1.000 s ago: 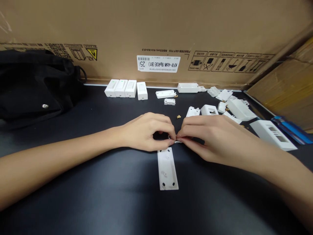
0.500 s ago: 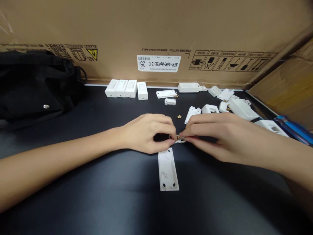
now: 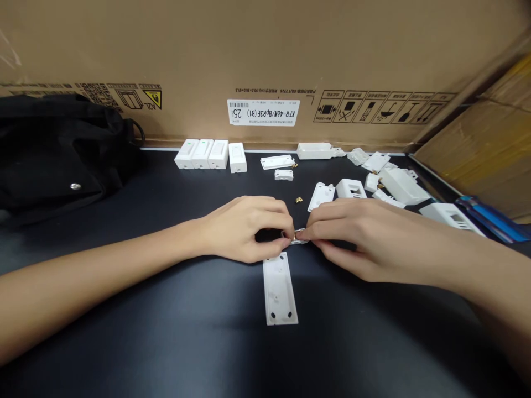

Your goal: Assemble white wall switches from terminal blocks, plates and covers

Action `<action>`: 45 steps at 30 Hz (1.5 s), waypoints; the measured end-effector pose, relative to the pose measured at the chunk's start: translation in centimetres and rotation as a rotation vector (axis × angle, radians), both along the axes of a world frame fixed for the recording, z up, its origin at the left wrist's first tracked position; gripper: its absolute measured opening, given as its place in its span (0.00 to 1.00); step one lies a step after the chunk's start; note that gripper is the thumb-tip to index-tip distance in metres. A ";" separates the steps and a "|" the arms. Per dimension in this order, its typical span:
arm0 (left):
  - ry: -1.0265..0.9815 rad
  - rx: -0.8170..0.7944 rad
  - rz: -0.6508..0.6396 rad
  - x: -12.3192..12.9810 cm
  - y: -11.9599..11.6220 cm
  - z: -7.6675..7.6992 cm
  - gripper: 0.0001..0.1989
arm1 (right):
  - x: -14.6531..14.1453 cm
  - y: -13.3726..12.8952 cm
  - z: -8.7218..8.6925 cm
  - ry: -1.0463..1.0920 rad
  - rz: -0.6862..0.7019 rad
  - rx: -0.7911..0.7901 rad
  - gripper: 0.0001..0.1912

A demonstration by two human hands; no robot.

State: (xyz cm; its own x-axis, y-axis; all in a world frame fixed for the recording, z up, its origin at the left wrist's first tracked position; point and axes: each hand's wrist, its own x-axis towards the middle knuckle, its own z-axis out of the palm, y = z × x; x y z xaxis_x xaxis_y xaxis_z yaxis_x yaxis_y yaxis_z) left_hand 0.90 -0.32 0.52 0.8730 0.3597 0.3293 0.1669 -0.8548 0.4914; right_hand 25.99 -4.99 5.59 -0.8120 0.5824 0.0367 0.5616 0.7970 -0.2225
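My left hand [image 3: 253, 229] is closed, its thumb and index finger pinching the left end of a small white plastic part [image 3: 304, 239] low over the table. A bit of brass-coloured metal shows in the part, partly covered by fingertips. My right hand [image 3: 365, 235] presses its index fingertip onto the metal, fingers curled around the part's right end; its exact grip is partly hidden. Just below my left hand lies a long white plastic base plate [image 3: 281, 290] with holes near its corners. A small brass terminal piece [image 3: 298, 200] lies beyond the hands.
Several white switch-like boxes [image 3: 203, 155] stand at the back left. White casings [image 3: 404, 186] and a backing plate [image 3: 321, 196] lie at the right, near blue tools [image 3: 493, 218]. A black bag [image 3: 62, 149] sits left; a large cardboard box [image 3: 186, 55] walls the back.
My right thumb has drawn apart from the index finger, whose tip has moved left onto the metal in the part. My left hand keeps its pinch. The camera view has shifted slightly.
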 end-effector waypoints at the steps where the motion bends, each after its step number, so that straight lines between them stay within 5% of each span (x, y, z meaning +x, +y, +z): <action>1: 0.002 0.004 -0.001 0.0 0.0 0.0 0.08 | -0.1 0.0 0.0 -0.010 0.000 0.002 0.13; 33: 0.053 0.113 0.008 0.0 -0.3 0.1 0.07 | -1.0 -0.3 0.3 -0.100 -0.033 -0.038 0.17; 45: 0.075 0.276 -0.052 -0.4 1.1 0.2 0.10 | -1.3 -0.3 -0.2 -0.110 -0.073 0.007 0.18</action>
State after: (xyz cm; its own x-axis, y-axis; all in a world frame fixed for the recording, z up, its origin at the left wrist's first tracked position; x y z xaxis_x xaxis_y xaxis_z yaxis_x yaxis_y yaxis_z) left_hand 0.49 0.78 0.68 0.9137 0.2191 0.3423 0.1460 -0.9630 0.2265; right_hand 24.65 -5.32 5.40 -0.7669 0.6401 -0.0461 0.6388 0.7545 -0.1507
